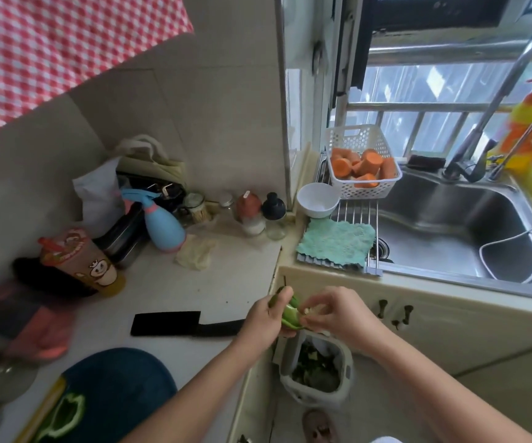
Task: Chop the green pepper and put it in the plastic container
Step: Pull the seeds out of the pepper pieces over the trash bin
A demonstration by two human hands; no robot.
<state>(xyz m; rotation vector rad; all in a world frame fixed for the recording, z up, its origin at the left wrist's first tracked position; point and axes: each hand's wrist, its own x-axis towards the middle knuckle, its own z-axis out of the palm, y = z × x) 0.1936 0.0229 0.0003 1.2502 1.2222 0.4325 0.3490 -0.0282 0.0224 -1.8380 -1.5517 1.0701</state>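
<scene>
**Pepper held above the bin**

Lower centre of the frame: the left hand (263, 318) grips a green pepper piece (290, 314), fingers curled round it. The right hand (335, 310) pinches its pale inside. A bin (344, 362) sits directly below.

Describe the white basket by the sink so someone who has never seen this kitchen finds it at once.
Start at the steel sink under the window. On the wire rack across its left end stands the white basket, beside a round white bowl. Unlike the bowl, it is square with perforated walls and holds orange carrot chunks.
</scene>
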